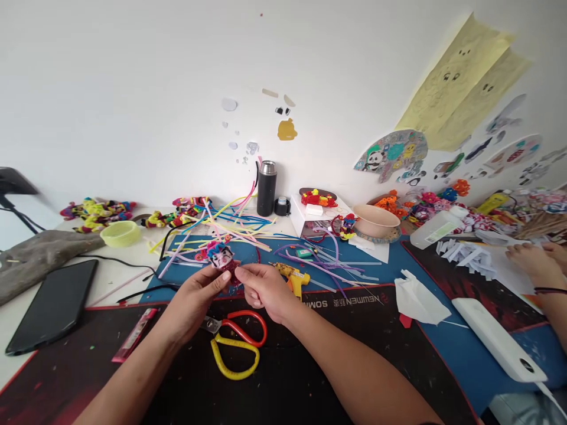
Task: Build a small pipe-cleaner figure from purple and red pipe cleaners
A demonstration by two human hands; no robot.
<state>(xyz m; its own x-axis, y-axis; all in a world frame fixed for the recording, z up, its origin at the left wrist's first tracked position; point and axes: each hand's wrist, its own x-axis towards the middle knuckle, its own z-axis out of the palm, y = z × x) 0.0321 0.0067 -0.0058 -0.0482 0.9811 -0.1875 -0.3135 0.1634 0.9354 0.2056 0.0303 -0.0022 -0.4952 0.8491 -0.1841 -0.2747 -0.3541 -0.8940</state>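
Note:
Between my hands is a small doll (221,257) with a white-and-pink painted face, a blue and pink headdress and a dark red fuzzy body. My left hand (200,295) is closed around it, thumb on the front. My right hand (264,288) pinches the dark red body from the other side; its fingertips partly hide what they grip. Below the hands lie scissors (241,345) with one red and one yellow handle, their blades partly under my left wrist. A yellow glue gun (293,277) rests just behind my right hand.
Loose pipe cleaners (234,221) spread behind the hands, near a black flask (266,189). At left are a phone (53,307) and a green bowl (120,234). To the right lie a tissue (420,297) and a white power strip (499,337); another person's hands (534,262) work there.

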